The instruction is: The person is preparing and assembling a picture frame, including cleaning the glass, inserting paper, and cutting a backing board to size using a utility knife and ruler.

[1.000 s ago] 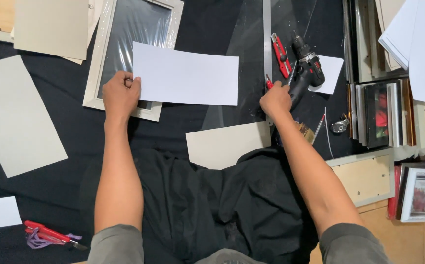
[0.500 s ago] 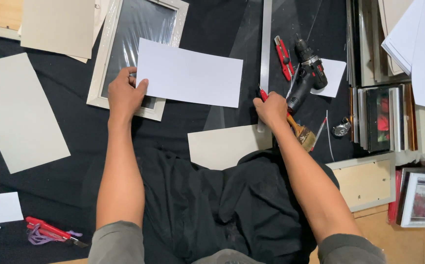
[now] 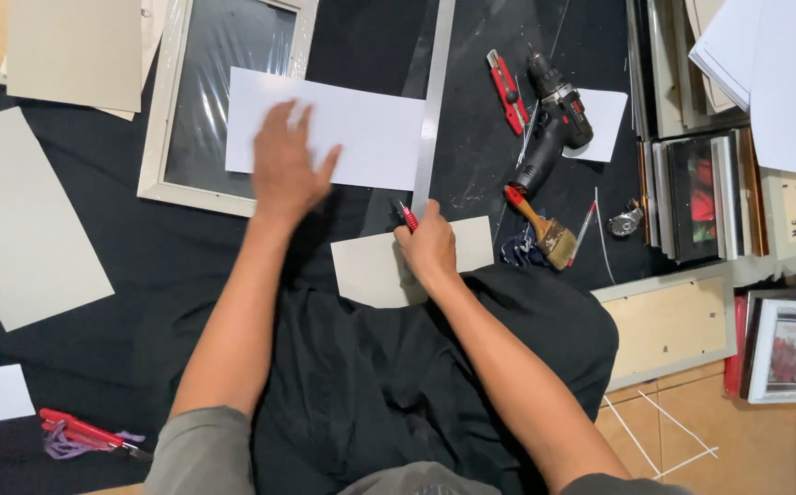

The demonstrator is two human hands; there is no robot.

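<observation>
On black cloth (image 3: 471,156), over a white paper sheet (image 3: 361,137): left hand (image 3: 286,165) flat, fingers spread, palm down on the sheet's left half. Sheet lying partly across a pale picture frame (image 3: 155,137) with glass and clear wrap, right edge of the sheet against a long metal ruler (image 3: 433,101) running up and away. Just below the ruler's near end: right hand (image 3: 427,249) closed around a red-handled craft knife (image 3: 408,216), tip pointing up toward the sheet's lower right corner, whether touching paper cannot tell. Under that hand, a beige card piece (image 3: 370,270), half covered by the wrist and by dark fabric on the lap (image 3: 370,376).

Right of the ruler: red utility cutter (image 3: 506,90), black-and-red cordless drill (image 3: 552,128) lying on its side over a small white slip (image 3: 604,119), paintbrush (image 3: 544,225) with a red handle just below the drill. Farther right, upright stack of framed pictures (image 3: 700,197), white paper pile (image 3: 774,64) at the top corner, small white-framed picture (image 3: 783,344) near the tiled floor.

Left side: large beige card (image 3: 13,220) lying flat, another beige card (image 3: 72,50) at the top, red pliers (image 3: 82,431) near the bottom edge
</observation>
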